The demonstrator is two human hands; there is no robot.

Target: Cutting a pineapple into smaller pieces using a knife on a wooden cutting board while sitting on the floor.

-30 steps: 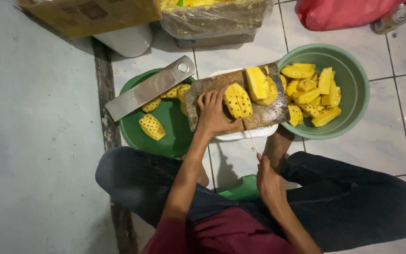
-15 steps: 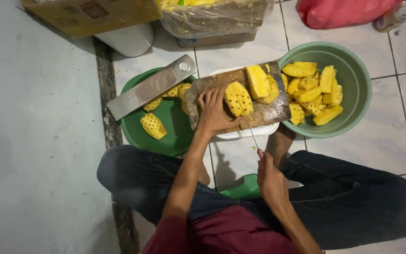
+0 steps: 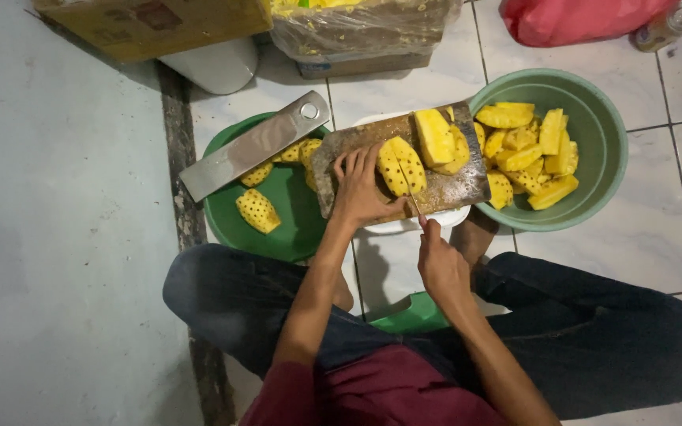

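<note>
The left hand (image 3: 361,193) lies flat, fingers spread, steadying a peeled yellow pineapple half (image 3: 401,166) on the wet wooden cutting board (image 3: 451,189). The right hand (image 3: 440,264) grips a thin knife (image 3: 410,193) cutting it.

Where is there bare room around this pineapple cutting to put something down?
Bare grey floor lies left of the green tray, and white tile is free right of the green bowl. The cutting board is crowded: the left hand steadies a pineapple half while the right hand holds a knife.
</note>
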